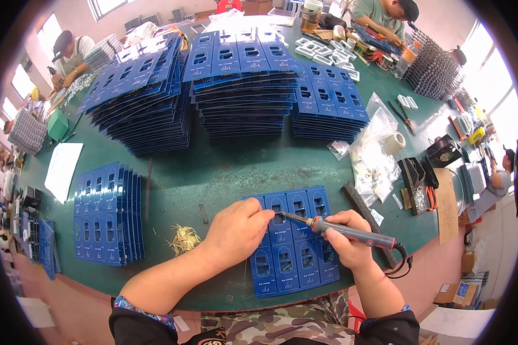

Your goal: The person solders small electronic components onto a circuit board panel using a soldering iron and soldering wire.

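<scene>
A blue circuit board panel with two rows of rectangular cut-outs lies on the green bench in front of me. My right hand grips the dark handle of a soldering iron, whose tip points left and meets the board near an upper cut-out. Close to that tip, the fingers of my left hand are pinched together over the panel's upper left part. Whatever they hold is too small to make out. Left of my left forearm sits a loose pile of thin gold-coloured pins.
Tall stacks of blue panels stand across the back, with a smaller group at left. A dark bar, a clear plastic bag and a metal box lie at right. Co-workers sit around the bench.
</scene>
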Demonstrator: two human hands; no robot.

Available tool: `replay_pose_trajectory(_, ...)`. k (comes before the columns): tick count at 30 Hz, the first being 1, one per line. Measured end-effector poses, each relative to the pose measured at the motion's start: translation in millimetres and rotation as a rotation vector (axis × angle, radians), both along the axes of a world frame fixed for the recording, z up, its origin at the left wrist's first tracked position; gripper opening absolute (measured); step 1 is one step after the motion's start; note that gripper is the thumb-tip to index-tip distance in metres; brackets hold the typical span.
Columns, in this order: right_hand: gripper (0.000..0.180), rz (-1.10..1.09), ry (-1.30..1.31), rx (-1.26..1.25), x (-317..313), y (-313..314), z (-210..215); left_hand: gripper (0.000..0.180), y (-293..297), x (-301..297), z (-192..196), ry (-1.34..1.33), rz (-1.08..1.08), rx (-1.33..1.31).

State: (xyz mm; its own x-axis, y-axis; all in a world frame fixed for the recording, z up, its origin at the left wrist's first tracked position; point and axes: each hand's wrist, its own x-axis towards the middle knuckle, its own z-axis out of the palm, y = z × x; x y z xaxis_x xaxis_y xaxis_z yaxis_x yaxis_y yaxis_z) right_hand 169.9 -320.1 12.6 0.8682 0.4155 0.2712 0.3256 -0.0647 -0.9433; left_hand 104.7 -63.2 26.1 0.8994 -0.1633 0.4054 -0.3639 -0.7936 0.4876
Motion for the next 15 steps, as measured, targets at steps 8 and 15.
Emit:
replay_pose_trajectory(8,0.019,-0.005,-0.038,-0.022,0.6,-1.1,-1.4,0.016,-0.5,0.5,-0.5,-0.016,-0.011,0.015)
replay_pose_trajectory(15,0.018,-0.023,0.002,0.037,-2.1,-1.6,0.4,0.016,0.2,-1.4,0.3,-0.012,0.0,0.005)
